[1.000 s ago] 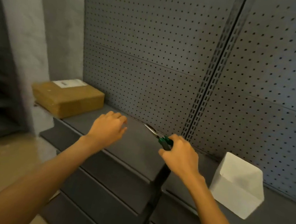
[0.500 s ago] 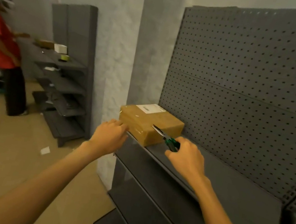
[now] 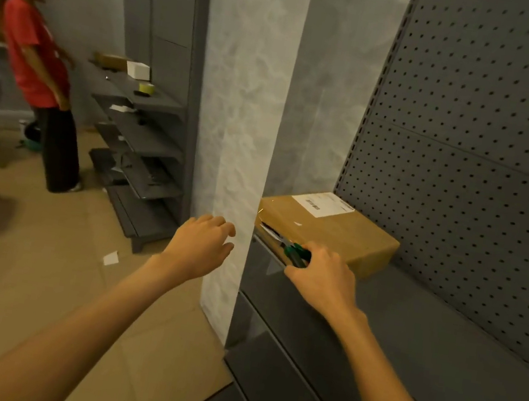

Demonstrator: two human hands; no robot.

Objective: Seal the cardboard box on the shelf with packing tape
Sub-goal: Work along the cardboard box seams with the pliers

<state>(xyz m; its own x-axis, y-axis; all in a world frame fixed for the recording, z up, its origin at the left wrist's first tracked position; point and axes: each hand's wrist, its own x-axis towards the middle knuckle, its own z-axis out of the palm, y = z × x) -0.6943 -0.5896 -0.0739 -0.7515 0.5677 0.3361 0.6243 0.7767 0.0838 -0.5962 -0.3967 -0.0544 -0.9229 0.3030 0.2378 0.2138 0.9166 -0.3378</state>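
Note:
A flat brown cardboard box (image 3: 337, 232) with a white label on top sits at the left end of the grey shelf (image 3: 426, 330), against the pegboard. My right hand (image 3: 320, 275) is closed around green-handled scissors (image 3: 286, 249), whose blades point at the box's near left corner. My left hand (image 3: 204, 246) hovers left of the shelf in front of the pillar, fingers loosely curled and holding nothing. A yellow-green tape roll (image 3: 146, 88) lies on the far shelving unit.
A marbled pillar (image 3: 243, 127) stands just left of the box. Another grey shelving unit (image 3: 155, 134) with small boxes stands further back. A person in a red shirt (image 3: 36, 60) stands at the left. Lower shelves jut out below my arms.
My view has swung left along the shelf, bringing the cardboard box close. My right hand with the scissors has moved up to the box's near corner; my left hand stays beside it.

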